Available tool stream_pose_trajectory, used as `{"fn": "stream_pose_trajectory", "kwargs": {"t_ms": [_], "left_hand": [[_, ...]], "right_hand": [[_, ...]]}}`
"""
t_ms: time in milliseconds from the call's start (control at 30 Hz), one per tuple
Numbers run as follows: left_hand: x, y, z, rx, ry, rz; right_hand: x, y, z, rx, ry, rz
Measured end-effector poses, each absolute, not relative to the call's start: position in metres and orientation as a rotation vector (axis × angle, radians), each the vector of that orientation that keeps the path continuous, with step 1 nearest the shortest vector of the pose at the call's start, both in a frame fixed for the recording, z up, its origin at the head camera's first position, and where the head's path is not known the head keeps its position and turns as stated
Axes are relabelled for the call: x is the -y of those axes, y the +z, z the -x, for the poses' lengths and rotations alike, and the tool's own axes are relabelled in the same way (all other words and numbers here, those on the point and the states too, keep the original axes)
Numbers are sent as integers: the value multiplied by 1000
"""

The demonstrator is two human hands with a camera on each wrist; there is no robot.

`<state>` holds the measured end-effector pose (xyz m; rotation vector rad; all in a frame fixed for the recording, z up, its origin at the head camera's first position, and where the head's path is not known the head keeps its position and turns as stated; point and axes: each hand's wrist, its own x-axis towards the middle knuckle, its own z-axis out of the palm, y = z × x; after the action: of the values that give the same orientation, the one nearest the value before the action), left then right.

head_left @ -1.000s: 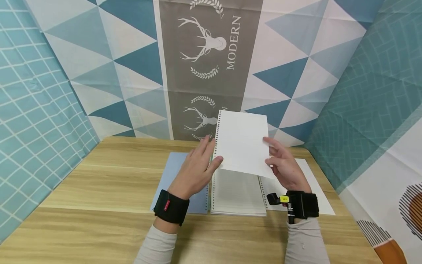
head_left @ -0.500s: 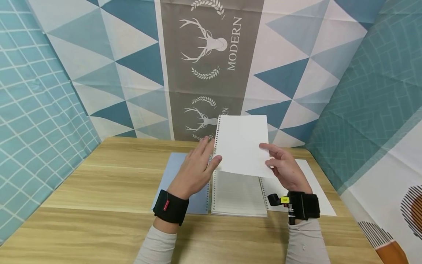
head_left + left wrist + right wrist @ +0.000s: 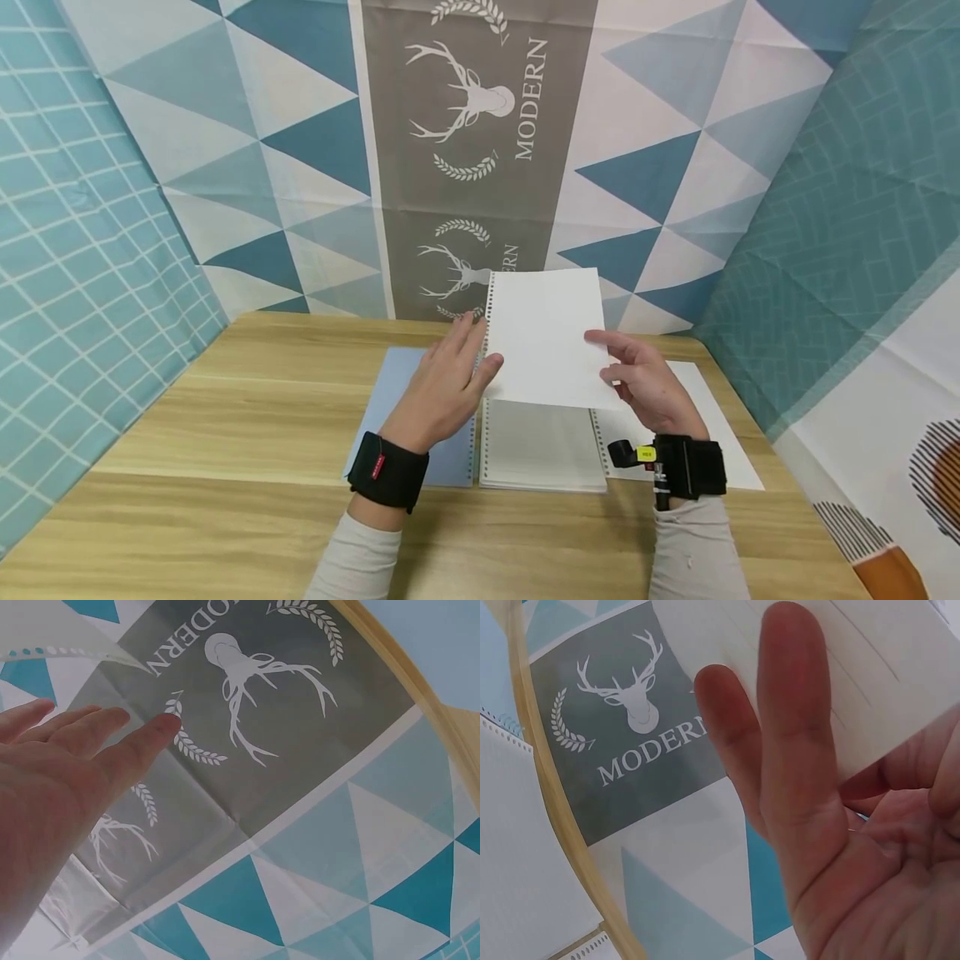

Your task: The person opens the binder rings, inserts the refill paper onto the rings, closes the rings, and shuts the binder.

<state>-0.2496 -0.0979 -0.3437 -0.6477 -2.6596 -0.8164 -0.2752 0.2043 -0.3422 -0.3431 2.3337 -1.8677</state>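
White loose-leaf paper (image 3: 546,333), with punched holes along its left edge, is held up above the table. My right hand (image 3: 651,385) pinches its right edge. In the right wrist view, faint lines show on the paper (image 3: 892,682) behind the fingers (image 3: 795,712). My left hand (image 3: 447,379) has its fingers extended beside the punched edge; whether it touches cannot be told. The left wrist view has the paper's holed corner (image 3: 60,652) above the left hand (image 3: 67,772). Below lies a stack of lined loose-leaf paper (image 3: 543,450).
A blue punched sheet (image 3: 375,442) lies left of the lined stack, partly under the left hand. White punched paper (image 3: 720,425) lies to the right, beneath the right hand. The wooden table (image 3: 225,433) ends at patterned cloth (image 3: 300,150) on the back and sides.
The held paper has come down a little, and its top edge now slants slightly the other way. My right index finger has moved a little left and down. My left hand stays nearly still.
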Motion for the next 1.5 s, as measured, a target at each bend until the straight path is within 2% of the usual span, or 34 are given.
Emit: {"fn": "stream_pose_trajectory", "kwargs": {"t_ms": [1500], "left_hand": [[77, -356, 248, 2840, -722, 740]], "right_hand": [[-193, -342, 274, -2352, -1656, 288]]}}
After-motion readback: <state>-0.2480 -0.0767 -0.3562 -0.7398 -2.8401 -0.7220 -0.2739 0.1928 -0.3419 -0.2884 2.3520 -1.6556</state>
